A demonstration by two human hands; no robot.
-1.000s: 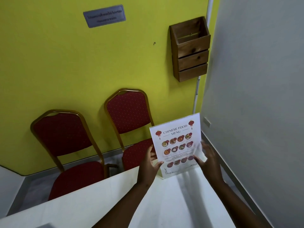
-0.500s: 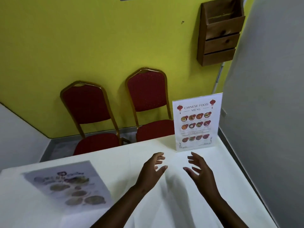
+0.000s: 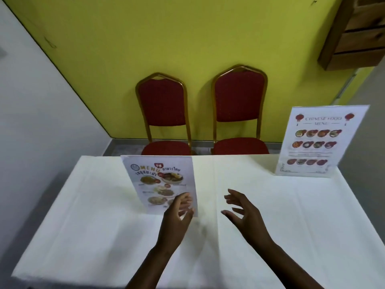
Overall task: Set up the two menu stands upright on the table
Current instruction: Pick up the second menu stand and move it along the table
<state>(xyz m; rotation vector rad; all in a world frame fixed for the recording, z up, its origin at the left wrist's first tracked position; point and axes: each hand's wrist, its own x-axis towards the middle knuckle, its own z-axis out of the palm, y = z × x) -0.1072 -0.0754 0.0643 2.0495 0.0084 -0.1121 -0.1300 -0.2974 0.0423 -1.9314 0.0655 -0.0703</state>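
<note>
A person's left hand (image 3: 177,213) reaches the near right corner of the Thai menu stand (image 3: 161,183), which lies toward the far left-centre of the white-clothed table (image 3: 291,215), its long axis running away from the person toward the far edge. The fingers (image 3: 184,202) of that hand are spread over the printed face near the bottom corner; whether they pinch the sheet or only touch it cannot be told, as the frame is blurred there. The right hand (image 3: 243,211) hovers open and empty just to the right, fingers apart, close to the stand's right edge but clear of it. The stand looks flat or only slightly raised; its tilt is hard to judge. The left hand is the nearer of the two, with the stand ahead and slightly left of it, so a lift would likely swing the far end up about the near edge. The Chinese food menu stand (image 3: 318,142) stands upright at the far right corner, well apart from both hands. Two red chairs (image 3: 164,107) face the table against the yellow wall (image 3: 166,38).
</note>
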